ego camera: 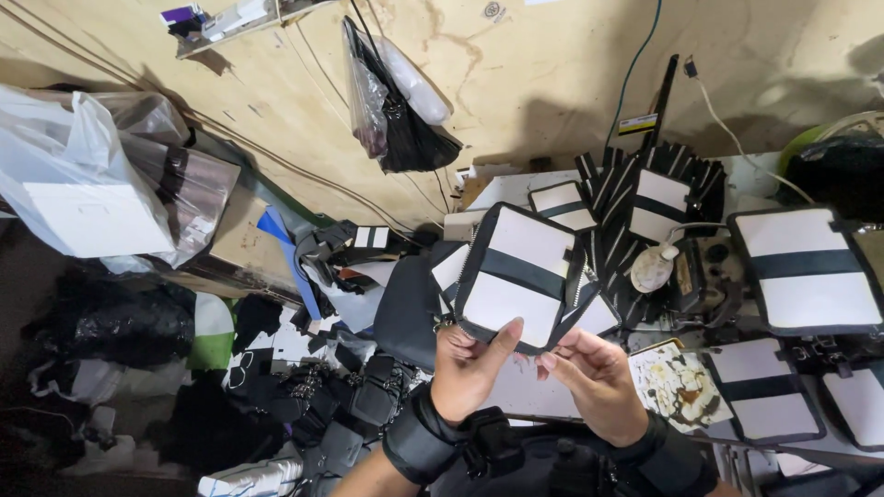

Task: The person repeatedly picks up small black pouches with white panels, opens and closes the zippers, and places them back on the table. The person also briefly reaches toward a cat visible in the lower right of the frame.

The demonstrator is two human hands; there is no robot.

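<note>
A white panel with black edging and a black band (517, 276) is held up above both hands, its lower edge being pinched by the left hand (470, 368), whose thumb is laid over the face, and by the fingertips of the right hand (597, 373) at the lower right corner. Behind the panel, further similar pieces are partly covered by it. The wrists are wrapped in black straps (433, 442), and the forearms are cut off by the lower frame edge.

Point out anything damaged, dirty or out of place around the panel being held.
The stained white board right of the right hand is blotched brown. The held black-and-white panel, gripped with the left hand, looks intact.
</note>
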